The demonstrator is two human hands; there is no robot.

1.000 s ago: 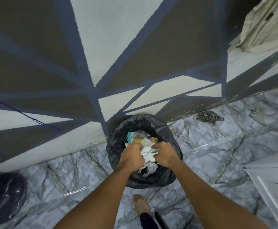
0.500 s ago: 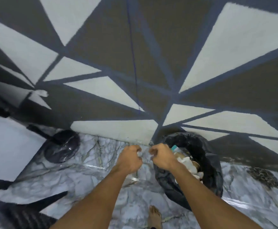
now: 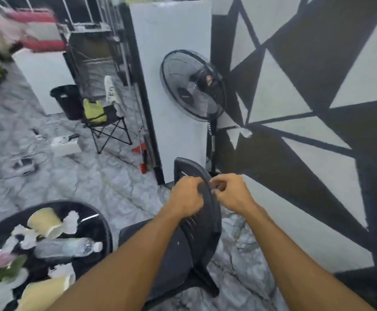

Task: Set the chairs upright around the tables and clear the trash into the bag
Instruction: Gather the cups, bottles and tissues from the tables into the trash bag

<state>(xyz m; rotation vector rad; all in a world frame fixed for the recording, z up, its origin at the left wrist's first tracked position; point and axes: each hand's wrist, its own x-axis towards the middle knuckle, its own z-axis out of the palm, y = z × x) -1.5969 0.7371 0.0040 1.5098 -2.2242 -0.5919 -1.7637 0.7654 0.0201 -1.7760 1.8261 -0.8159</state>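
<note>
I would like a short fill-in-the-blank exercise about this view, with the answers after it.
1. Both hands are over the backrest of a dark plastic ____.
2. On the round table, a clear plastic ____ lies on its side among crumpled paper.
3. Against the white panel stands a black pedestal ____.
4. The folding camp chair carries a ____ bag.

Answers: chair; bottle; fan; yellow

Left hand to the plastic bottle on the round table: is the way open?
Probably yes. The left hand sits at the chair back, and the bottle lies on top of the trash on the table, uncovered, with nothing between them.
</note>
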